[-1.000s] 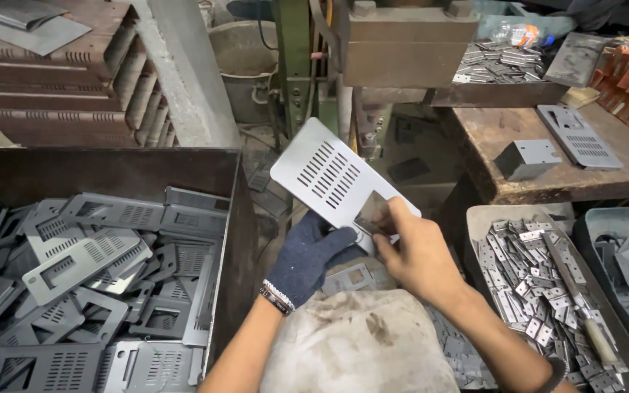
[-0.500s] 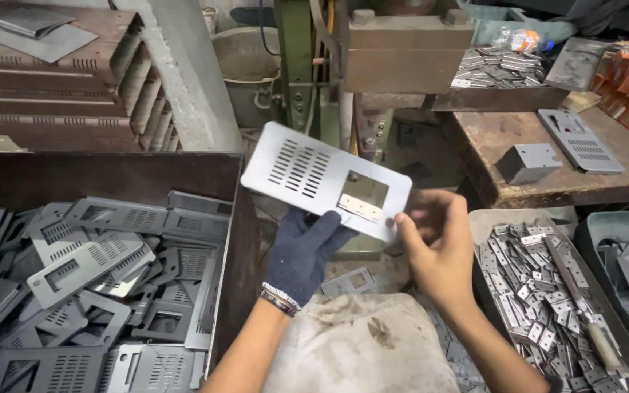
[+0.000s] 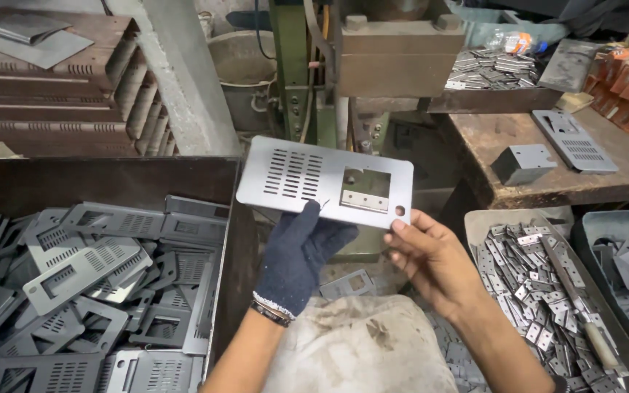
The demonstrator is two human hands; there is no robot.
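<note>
My left hand (image 3: 301, 255), in a dark knit glove, grips the lower edge of a flat grey metal plate (image 3: 325, 180) with rows of vent slots and a square cut-out. A small hinge piece (image 3: 363, 201) shows along the bottom of that cut-out. My bare right hand (image 3: 431, 258) touches the plate's lower right corner with its fingertips, next to a small round hole. The plate is held level in front of a press machine (image 3: 394, 62).
A dark bin (image 3: 89, 291) at the left holds several slotted plates. A tray (image 3: 540, 291) of small hinge pieces sits at the right, with another bin (image 3: 627, 255) beyond. A wooden bench (image 3: 569, 156) carries a metal box and a plate. A cloth-covered surface (image 3: 358, 349) lies below.
The plate has turned from a tilted angle to lying level and broadside, shifted left. My right hand has slid from the plate's middle to its lower right corner.
</note>
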